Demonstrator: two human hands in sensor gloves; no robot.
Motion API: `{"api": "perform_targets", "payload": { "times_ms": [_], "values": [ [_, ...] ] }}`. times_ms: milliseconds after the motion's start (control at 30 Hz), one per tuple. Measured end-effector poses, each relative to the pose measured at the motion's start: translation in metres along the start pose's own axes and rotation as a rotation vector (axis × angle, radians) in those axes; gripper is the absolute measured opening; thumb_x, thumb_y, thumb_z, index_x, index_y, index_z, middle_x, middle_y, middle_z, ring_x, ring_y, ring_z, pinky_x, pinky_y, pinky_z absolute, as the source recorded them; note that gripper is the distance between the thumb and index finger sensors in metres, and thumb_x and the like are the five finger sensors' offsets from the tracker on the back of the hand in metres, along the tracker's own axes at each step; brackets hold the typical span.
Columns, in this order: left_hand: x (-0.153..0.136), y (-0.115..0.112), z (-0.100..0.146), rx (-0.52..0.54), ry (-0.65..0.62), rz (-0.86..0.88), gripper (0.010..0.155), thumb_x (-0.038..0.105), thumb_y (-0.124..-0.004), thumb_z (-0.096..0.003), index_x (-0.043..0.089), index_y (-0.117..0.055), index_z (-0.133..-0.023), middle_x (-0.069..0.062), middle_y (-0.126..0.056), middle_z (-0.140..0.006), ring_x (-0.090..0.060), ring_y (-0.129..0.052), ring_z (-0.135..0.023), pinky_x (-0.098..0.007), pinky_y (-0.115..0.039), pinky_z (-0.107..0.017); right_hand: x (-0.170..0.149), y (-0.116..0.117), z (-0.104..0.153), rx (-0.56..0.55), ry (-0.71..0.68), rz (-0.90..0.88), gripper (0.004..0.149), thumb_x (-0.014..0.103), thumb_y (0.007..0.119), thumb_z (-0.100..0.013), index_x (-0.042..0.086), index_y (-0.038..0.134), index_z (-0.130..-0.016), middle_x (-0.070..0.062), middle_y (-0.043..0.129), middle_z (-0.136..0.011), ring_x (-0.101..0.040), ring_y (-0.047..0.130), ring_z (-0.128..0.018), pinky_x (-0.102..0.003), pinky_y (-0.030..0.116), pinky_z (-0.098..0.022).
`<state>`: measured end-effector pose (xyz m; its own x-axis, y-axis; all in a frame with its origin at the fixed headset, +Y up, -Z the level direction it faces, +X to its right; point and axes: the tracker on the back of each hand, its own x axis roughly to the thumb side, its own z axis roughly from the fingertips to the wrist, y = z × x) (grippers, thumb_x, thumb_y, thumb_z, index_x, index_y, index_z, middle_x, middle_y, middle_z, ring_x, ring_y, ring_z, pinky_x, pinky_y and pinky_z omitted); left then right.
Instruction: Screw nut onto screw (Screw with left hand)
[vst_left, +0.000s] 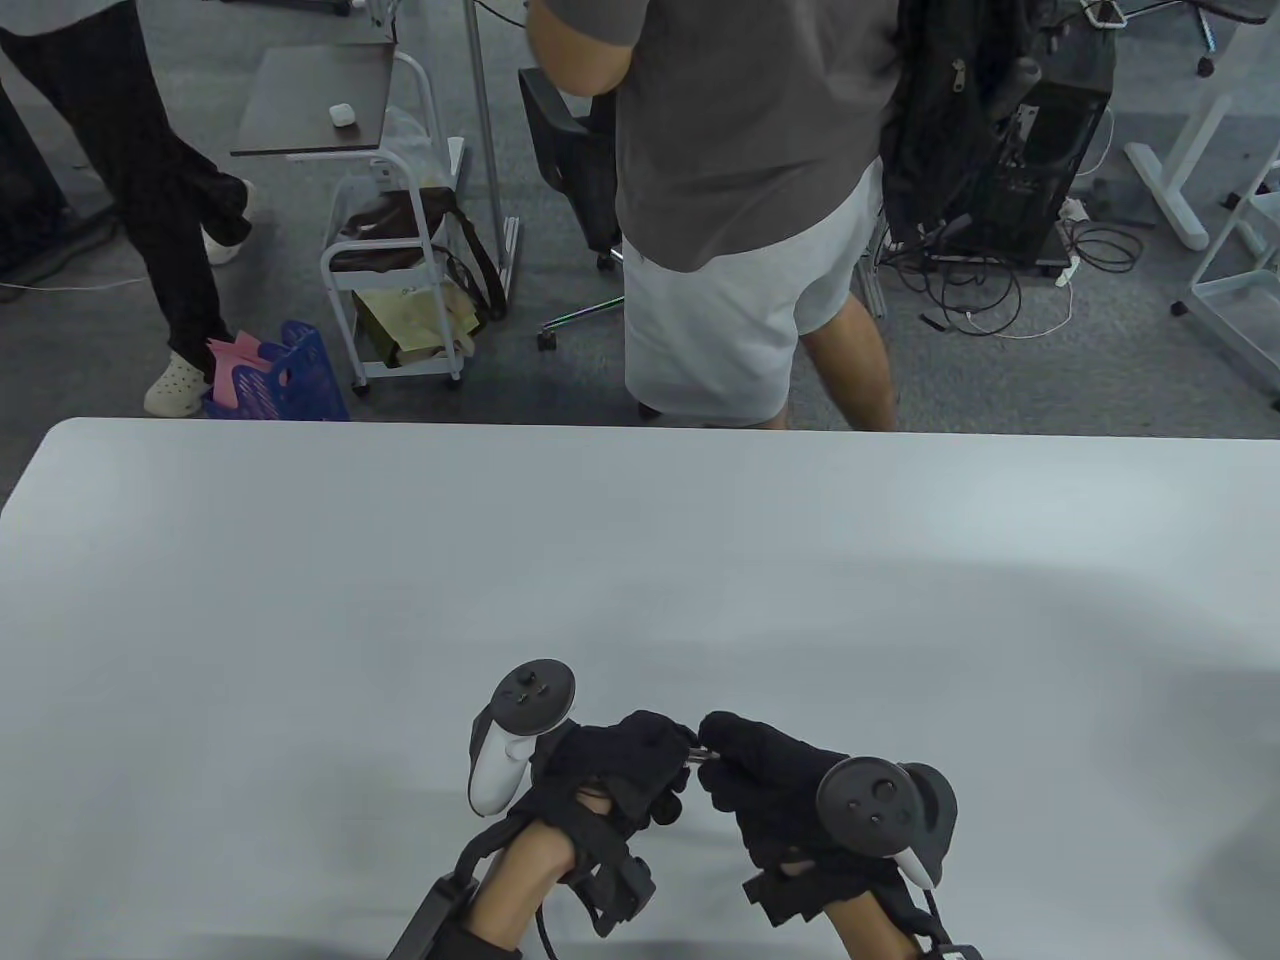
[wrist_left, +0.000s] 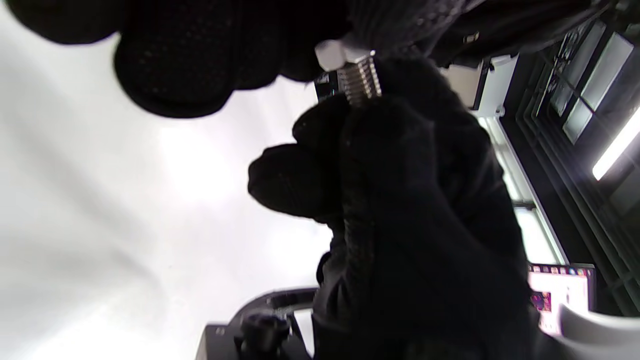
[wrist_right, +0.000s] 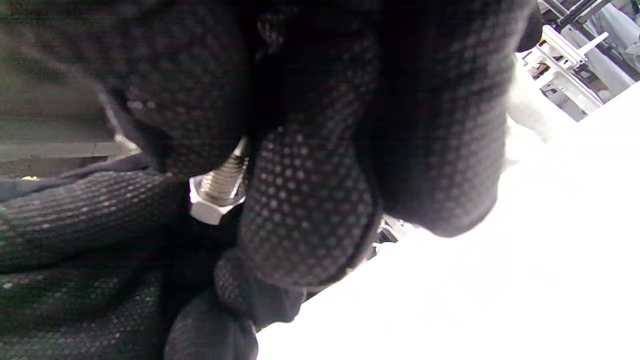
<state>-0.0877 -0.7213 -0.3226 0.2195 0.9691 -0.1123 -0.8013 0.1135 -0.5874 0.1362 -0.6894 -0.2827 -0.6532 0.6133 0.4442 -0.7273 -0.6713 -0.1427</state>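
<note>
Both gloved hands meet low in the middle of the table view, held just above the white table (vst_left: 400, 600). My right hand (vst_left: 728, 768) pinches a metal screw (vst_left: 698, 755) by its far end. In the right wrist view its threads (wrist_right: 227, 175) run down from my fingers (wrist_right: 310, 200). My left hand (vst_left: 668, 752) grips a hex nut (wrist_right: 212, 207) that sits on the threaded shaft. In the left wrist view the nut (wrist_left: 331, 52) is at the top under my fingertips (wrist_left: 200, 65), with bare threads (wrist_left: 361, 80) between it and the right glove (wrist_left: 400, 200).
A person in a grey shirt and white shorts (vst_left: 740, 200) stands just beyond the table's far edge. A white cart (vst_left: 400, 250) and a blue basket (vst_left: 290, 375) stand on the floor at the back left. A computer tower and cables (vst_left: 1020, 200) are at the back right.
</note>
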Motion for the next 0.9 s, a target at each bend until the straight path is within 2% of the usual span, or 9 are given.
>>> {"api": "perform_targets", "payload": {
  "times_ms": [133,233,300,433,500,567,667,800,900],
  "values": [
    [-0.0024,0.0028,0.0015,0.052,0.003,0.031,0.068,0.043,-0.068,-0.0447,0.002,-0.063,-0.099,-0.031,-0.076,-0.084,-0.047,-0.089,-0.054,-0.058,-0.071,-0.041,-0.0006,0.0009,-0.0004,-0.001,0.011,-0.015,0.047,0.035,0.095,-0.029,0.017,0.091,-0.073,-0.005,0.107,-0.058,-0.009,0.120,-0.027,-0.033,0.105,-0.028],
    [-0.0012,0.0031,0.0016,0.090,0.019,-0.021,0.059,0.041,-0.070,-0.0440,0.000,-0.080,-0.086,-0.032,-0.085,-0.076,-0.049,-0.092,-0.047,-0.059,-0.073,-0.036,-0.0007,0.0012,-0.0004,0.000,0.011,-0.011,0.047,0.035,0.095,-0.029,0.017,0.091,-0.073,-0.005,0.107,-0.058,-0.009,0.120,-0.027,-0.033,0.105,-0.028],
    [0.0001,0.0014,0.0007,0.075,0.017,-0.031,0.056,0.038,-0.070,-0.0441,0.001,-0.079,-0.085,-0.030,-0.084,-0.075,-0.047,-0.092,-0.047,-0.058,-0.073,-0.036,-0.0007,0.0014,-0.0003,0.004,0.013,-0.013,0.047,0.035,0.095,-0.029,0.017,0.091,-0.073,-0.005,0.106,-0.058,-0.009,0.120,-0.027,-0.033,0.105,-0.028],
    [-0.0002,0.0007,0.0003,0.012,0.007,-0.001,0.058,0.035,-0.069,-0.0450,0.003,-0.067,-0.093,-0.029,-0.076,-0.083,-0.046,-0.089,-0.053,-0.057,-0.071,-0.041,-0.0007,0.0006,0.0000,-0.002,0.016,-0.016,0.047,0.035,0.095,-0.029,0.017,0.091,-0.073,-0.006,0.106,-0.058,-0.010,0.120,-0.027,-0.033,0.105,-0.028],
    [-0.0019,0.0013,0.0013,0.034,0.006,0.014,0.068,0.043,-0.068,-0.0450,0.003,-0.061,-0.100,-0.031,-0.075,-0.085,-0.047,-0.088,-0.055,-0.057,-0.071,-0.041,-0.0010,0.0003,-0.0004,-0.002,0.019,-0.018,0.047,0.035,0.095,-0.029,0.017,0.091,-0.073,-0.006,0.106,-0.058,-0.009,0.120,-0.027,-0.033,0.105,-0.028],
    [-0.0017,0.0019,0.0017,0.081,0.017,-0.010,0.067,0.043,-0.068,-0.0442,0.001,-0.070,-0.096,-0.033,-0.080,-0.081,-0.049,-0.090,-0.051,-0.059,-0.072,-0.039,-0.0004,0.0001,-0.0003,-0.003,0.018,-0.015,0.047,0.035,0.095,-0.029,0.017,0.091,-0.073,-0.006,0.106,-0.058,-0.009,0.120,-0.027,-0.033,0.105,-0.028],
    [0.0000,0.0003,0.0007,0.067,0.012,-0.021,0.058,0.040,-0.069,-0.0442,0.000,-0.080,-0.085,-0.031,-0.085,-0.075,-0.048,-0.092,-0.047,-0.059,-0.073,-0.036,0.0002,-0.0001,-0.0001,-0.006,0.014,-0.018,0.047,0.035,0.095,-0.029,0.016,0.091,-0.073,-0.006,0.107,-0.058,-0.009,0.120,-0.027,-0.033,0.105,-0.028],
    [0.0017,-0.0008,0.0007,0.013,0.006,-0.014,0.056,0.035,-0.069,-0.0446,0.003,-0.070,-0.090,-0.029,-0.078,-0.081,-0.045,-0.089,-0.052,-0.057,-0.071,-0.040,0.0008,-0.0004,0.0002,-0.009,0.008,-0.014,0.047,0.035,0.095,-0.030,0.016,0.091,-0.073,-0.006,0.107,-0.057,-0.009,0.120,-0.027,-0.033,0.105,-0.027],
    [-0.0015,0.0005,0.0013,0.035,0.008,0.012,0.069,0.044,-0.068,-0.0448,0.002,-0.062,-0.099,-0.031,-0.075,-0.085,-0.047,-0.088,-0.054,-0.057,-0.071,-0.041,0.0001,-0.0010,-0.0001,-0.014,0.011,-0.018,0.047,0.035,0.095,-0.030,0.016,0.091,-0.073,-0.006,0.107,-0.057,-0.009,0.120,-0.027,-0.033,0.105,-0.027]
  ]
}}
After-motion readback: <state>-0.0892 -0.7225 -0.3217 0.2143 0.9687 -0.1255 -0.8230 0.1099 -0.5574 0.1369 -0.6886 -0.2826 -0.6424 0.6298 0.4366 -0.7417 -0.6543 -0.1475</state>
